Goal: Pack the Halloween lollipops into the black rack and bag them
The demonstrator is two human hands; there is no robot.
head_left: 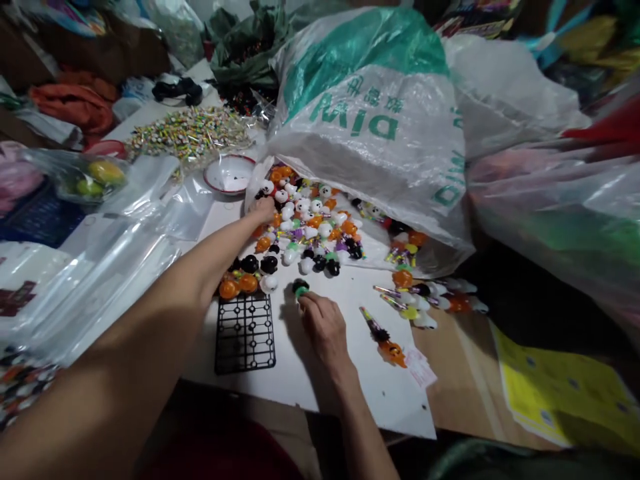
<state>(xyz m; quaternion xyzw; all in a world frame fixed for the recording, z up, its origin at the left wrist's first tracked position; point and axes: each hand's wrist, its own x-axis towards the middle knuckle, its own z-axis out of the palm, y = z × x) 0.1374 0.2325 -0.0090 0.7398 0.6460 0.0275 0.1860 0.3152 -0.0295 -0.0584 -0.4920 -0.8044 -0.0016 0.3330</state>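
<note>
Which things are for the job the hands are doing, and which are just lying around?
Probably for the job:
green-and-black piece in the right hand
toy pile at the left hand
big printed bag
black grid

Probably just lying about:
yellow sheets
orange cloth
bagged fruit

Dim light falls across the white tabletop.

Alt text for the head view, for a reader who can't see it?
The left hand reaches to a heap of orange, white and black figures spilling from a white-and-green sack; the right hand holds a green-and-black figure over a white board. Near it lies a black plastic grid, more figures at its far end.
</note>
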